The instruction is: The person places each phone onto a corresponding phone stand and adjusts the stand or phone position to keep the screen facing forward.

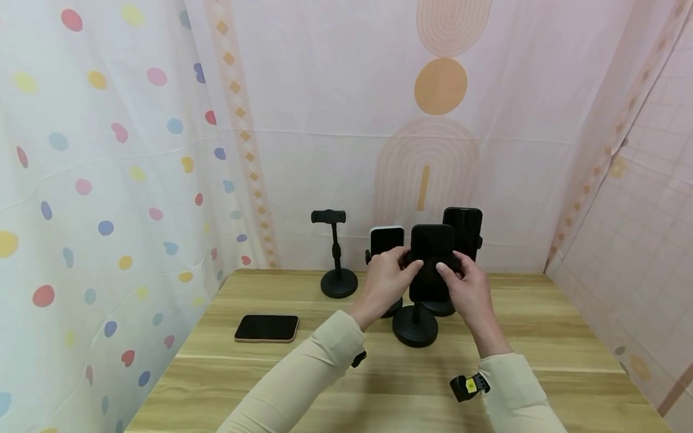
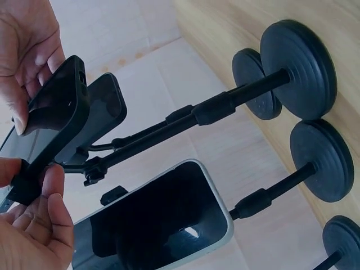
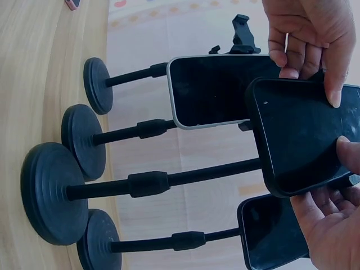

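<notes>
A black phone [image 1: 432,242] sits upright on a black phone stand [image 1: 415,329], its dark screen facing me. At the phone's left edge, my left hand [image 1: 383,281] pinches the stand's clamp [image 2: 25,188], thumb in front and fingers behind. My right hand [image 1: 472,294] grips the right edge, its thumb [image 3: 350,153] against the screen and fingers tucked behind, partly hidden. Just behind stand a white-edged phone [image 2: 163,216] on another stand, to the left, and a second black phone [image 1: 464,224] on its stand, to the right.
An unloaded phone stand [image 1: 338,282] stands at the back left of the wooden table [image 1: 243,385]. Nearer the left edge, a phone with a pink rim [image 1: 266,328] lies flat, screen up. Patterned curtains [image 1: 325,174] hang behind and along the sides.
</notes>
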### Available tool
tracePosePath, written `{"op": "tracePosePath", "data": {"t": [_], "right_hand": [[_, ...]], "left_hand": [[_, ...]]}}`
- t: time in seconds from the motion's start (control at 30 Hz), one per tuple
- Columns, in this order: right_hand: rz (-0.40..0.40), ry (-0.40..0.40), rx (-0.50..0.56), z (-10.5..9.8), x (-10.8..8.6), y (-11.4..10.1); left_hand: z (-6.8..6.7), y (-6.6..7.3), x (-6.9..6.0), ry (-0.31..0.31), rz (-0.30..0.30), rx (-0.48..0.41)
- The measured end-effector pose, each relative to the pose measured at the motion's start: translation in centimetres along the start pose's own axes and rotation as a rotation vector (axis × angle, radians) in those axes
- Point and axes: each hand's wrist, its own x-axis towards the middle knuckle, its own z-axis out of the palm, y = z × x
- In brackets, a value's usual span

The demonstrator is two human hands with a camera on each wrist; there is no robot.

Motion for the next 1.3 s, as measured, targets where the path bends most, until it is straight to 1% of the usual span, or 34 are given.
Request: {"op": "tracePosePath", "data": {"t": [0.13, 0.23, 0.33, 0.43, 0.63, 0.77, 0.93, 1.1, 1.3], "right_hand": [[0.007, -0.013, 0.005, 0.1, -0.1, 0.0], [0.01, -0.017, 0.009, 0.1, -0.2, 0.0], [0.008, -0.017, 0.011, 0.1, -0.4, -0.1], [0.003, -0.012, 0.009, 0.1, -0.6, -0.2], [-0.007, 0.02, -0.011, 0.3, -0.8, -0.4], [-0.007, 0.038, -0.016, 0.4, -0.8, -0.3], [-0.002, 0.039, -0.007, 0.4, -0.6, -0.1], [0.016, 0.032, 0.018, 0.3, -0.8, -0.2], [0.036, 0.035, -0.004, 0.3, -1.1, -0.3]], "left_hand": [[0.1, -0.4, -0.2, -0.01, -0.026, -0.07], [0.3, -0.6, -0.3, -0.005, -0.029, -0.095], [0.5, -0.7, -0.5, -0.001, -0.031, -0.093], [0.6, -0.7, -0.6, 0.01, -0.02, -0.094], [0.8, -0.8, -0.7, 0.054, 0.009, -0.107], [1.0, -0.6, -0.8, 0.074, 0.011, -0.105], [1.1, -0.6, -0.9, 0.091, 0.016, -0.1], [1.1, -0.6, -1.1, 0.089, 0.004, -0.103], [1.1, -0.8, -1.3, 0.065, -0.011, -0.112]]}}
